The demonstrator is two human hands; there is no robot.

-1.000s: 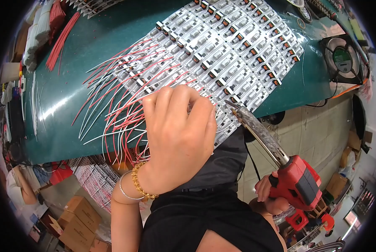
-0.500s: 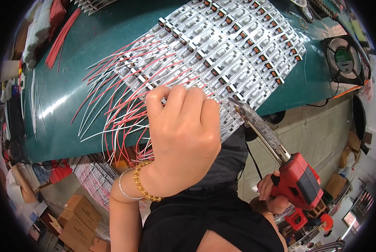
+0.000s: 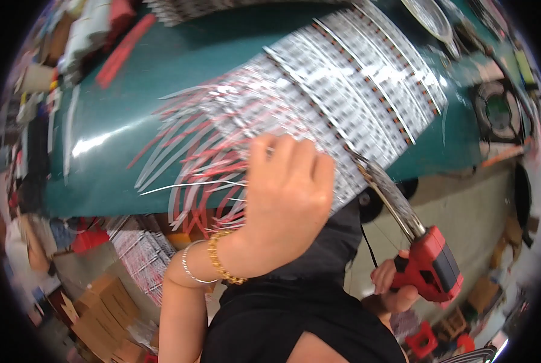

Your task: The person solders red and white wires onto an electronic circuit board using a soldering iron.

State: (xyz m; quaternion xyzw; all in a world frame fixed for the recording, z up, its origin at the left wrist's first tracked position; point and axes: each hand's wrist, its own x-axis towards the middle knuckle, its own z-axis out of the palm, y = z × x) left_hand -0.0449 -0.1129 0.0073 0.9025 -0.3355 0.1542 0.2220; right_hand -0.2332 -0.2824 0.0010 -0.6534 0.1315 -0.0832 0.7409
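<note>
A panel of joined light circuit boards (image 3: pixel 343 72) lies on the green table, blurred by motion. Red and white wires (image 3: pixel 186 145) fan out from its left end. Over the panel's near edge, my left hand (image 3: pixel 288 193) is closed in a pinch, its fingertips hidden beneath it. A white wire (image 3: pixel 201 185) runs into this hand and looks sharper than the rest. My right hand (image 3: pixel 394 284) grips the red and black handle of a soldering gun (image 3: pixel 434 266). Its metal tip reaches the panel's near right edge, just right of my left hand.
A black fan (image 3: pixel 497 112) stands at the table's right end. Bundled red wires (image 3: pixel 125 51) lie at the far left of the green table (image 3: pixel 101 187). More wired boards (image 3: pixel 140 251) hang below the table's near edge. Cardboard boxes (image 3: pixel 104 314) sit on the floor at lower left.
The view has shifted, and the table and panel appear farther right and blurred. My left hand is slightly right and lower in the picture, still pinched. My right hand keeps hold of the soldering gun.
</note>
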